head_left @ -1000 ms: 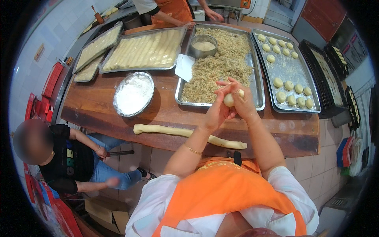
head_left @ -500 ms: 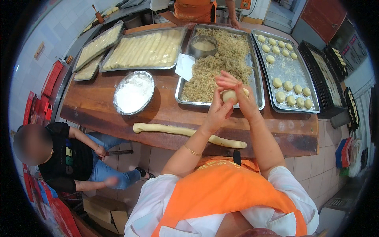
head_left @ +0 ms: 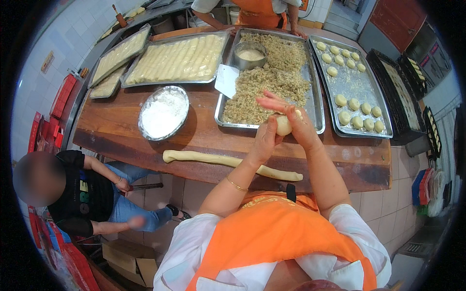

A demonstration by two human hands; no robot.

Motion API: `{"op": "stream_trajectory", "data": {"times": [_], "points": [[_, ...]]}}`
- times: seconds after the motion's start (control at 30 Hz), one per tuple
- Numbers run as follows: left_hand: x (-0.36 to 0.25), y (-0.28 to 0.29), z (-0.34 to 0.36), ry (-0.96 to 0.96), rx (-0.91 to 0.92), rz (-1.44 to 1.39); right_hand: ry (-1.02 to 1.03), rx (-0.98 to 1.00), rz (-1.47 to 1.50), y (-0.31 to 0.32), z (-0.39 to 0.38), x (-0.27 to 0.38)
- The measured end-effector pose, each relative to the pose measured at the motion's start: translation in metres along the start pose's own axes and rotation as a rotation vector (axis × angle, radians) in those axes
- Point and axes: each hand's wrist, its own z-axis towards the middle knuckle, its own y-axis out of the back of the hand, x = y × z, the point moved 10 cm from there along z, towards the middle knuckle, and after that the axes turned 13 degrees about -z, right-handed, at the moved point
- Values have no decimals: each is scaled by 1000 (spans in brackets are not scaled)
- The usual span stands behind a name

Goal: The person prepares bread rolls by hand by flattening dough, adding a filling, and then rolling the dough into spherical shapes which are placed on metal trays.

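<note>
A pale round dough ball (head_left: 284, 125) sits between my two hands, above the near edge of the filling tray. My left hand (head_left: 266, 139) cups it from the left, its fingers partly hidden. From the right, my right hand (head_left: 305, 132) wraps the ball. Some fingers stretch out past the top of the ball toward the upper left. Below my hands, a long dough roll (head_left: 208, 158) lies across the wooden table (head_left: 340, 167), partly covered by my left forearm. Crumbly brown filling (head_left: 262, 92) fills much of the metal tray (head_left: 319, 109) beyond.
A round tin (head_left: 250, 54) and a white scraper (head_left: 226, 81) rest in the filling tray. Dough balls stand on a right-hand tray (head_left: 340, 80). Left are a flour bowl (head_left: 165, 114) and wrapped trays of dough rolls (head_left: 177, 58). One person (head_left: 92, 189) sits left; another (head_left: 259, 12) stands opposite.
My hands have shifted slightly around the dough ball, and more of it shows now. The person opposite has moved a little to the right.
</note>
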Motion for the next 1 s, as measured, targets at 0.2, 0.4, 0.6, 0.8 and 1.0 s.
{"op": "stream_trajectory", "data": {"times": [0.2,0.4,0.6,0.8,1.0], "points": [[-9,-15,1,-221,-259,-45,-29,176,-22,10,-1,-23],[4,-6,-6,-49,-56,1,-88,174,58,-1,-5,-18],[1,-10,-1,-59,-206,-435,-68,48,-775,31,1,-2],[10,-6,-6,17,-265,-582,-145,145,-721,39,8,3],[21,4,-9,74,-216,-720,-254,356,-542,33,7,-14]]}}
